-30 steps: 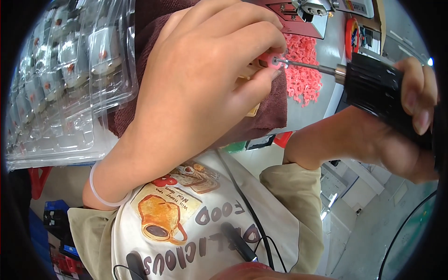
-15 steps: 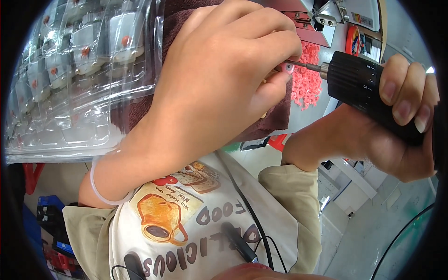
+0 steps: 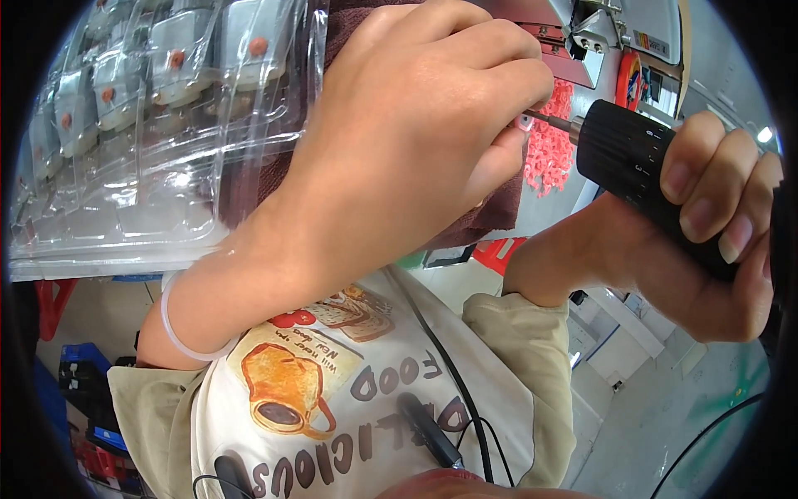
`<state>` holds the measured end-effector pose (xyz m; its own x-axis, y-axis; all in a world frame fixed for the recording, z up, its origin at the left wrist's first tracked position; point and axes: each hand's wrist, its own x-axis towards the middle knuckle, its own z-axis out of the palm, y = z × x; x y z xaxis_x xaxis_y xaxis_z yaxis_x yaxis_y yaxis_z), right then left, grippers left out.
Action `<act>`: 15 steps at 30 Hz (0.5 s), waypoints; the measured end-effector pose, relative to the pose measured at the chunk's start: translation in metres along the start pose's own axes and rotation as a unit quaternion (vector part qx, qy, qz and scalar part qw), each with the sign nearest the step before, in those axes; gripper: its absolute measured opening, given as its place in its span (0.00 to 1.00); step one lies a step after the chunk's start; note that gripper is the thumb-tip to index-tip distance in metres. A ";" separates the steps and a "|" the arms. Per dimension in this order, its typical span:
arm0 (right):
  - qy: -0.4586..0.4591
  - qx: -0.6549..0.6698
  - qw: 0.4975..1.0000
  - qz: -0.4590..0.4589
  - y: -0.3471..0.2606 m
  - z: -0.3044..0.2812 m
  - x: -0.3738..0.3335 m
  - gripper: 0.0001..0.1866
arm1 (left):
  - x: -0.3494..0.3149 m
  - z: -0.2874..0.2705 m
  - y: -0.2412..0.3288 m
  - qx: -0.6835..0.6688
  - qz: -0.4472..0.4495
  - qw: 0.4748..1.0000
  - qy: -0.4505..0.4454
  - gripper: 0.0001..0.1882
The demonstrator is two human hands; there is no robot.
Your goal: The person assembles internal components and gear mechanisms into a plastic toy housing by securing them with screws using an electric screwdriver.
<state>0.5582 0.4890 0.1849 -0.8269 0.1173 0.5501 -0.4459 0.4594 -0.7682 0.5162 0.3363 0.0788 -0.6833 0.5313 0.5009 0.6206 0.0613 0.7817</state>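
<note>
My right hand [image 3: 721,187] is wrapped round a black electric screwdriver [image 3: 628,158] with a numbered collar. Its thin metal bit points left and meets a small pink-and-white part [image 3: 523,122] at the fingertips of my left hand [image 3: 424,116]. The left fingers are closed in a pinch around that part. Most of the part is hidden behind the back of the hand, so its full shape cannot be made out. Beneath the left hand lies a dark brown towel [image 3: 490,218].
Clear plastic trays [image 3: 158,200] at the left hold several whitish pieces with orange-red dots. A heap of small pink-red parts [image 3: 549,154] lies beyond the towel. Behind stands a metal fixture [image 3: 594,37] with a red base. A dark cable [image 3: 706,437] curves at lower right.
Both hands and the screwdriver stay together, with the bit still at the part. In the picture my left hand sits slightly further right, and the trays have shifted right too.
</note>
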 end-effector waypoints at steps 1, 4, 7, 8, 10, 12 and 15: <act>-0.001 -0.002 1.000 -0.001 0.000 -0.001 0.000 0.11 | 0.000 0.001 0.000 0.002 0.001 1.000 0.001 0.12; -0.004 -0.007 1.000 -0.001 0.000 0.000 -0.002 0.11 | -0.001 0.001 0.000 0.008 0.001 1.000 0.005 0.12; -0.006 -0.012 1.000 -0.001 -0.001 0.004 -0.004 0.12 | -0.003 0.002 0.000 0.013 0.002 1.000 0.007 0.12; -0.005 -0.015 1.000 -0.001 -0.001 0.003 -0.005 0.12 | -0.003 0.003 0.001 0.014 0.004 1.000 0.007 0.12; -0.003 -0.019 1.000 -0.003 -0.002 0.003 -0.005 0.12 | -0.003 0.004 0.000 0.016 0.008 1.000 0.008 0.12; -0.025 0.007 0.999 0.019 0.002 0.002 -0.005 0.12 | -0.004 0.007 -0.003 0.018 0.014 1.000 0.009 0.12; -0.051 0.050 0.996 0.046 0.001 -0.002 -0.002 0.14 | -0.001 0.008 -0.004 0.028 0.031 0.999 0.006 0.12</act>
<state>0.5603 0.4910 0.1831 -0.8940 0.0621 0.4438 -0.3948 0.3595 -0.8455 0.5173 0.3418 0.0717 -0.6474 0.5257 0.5518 0.6821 0.0765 0.7273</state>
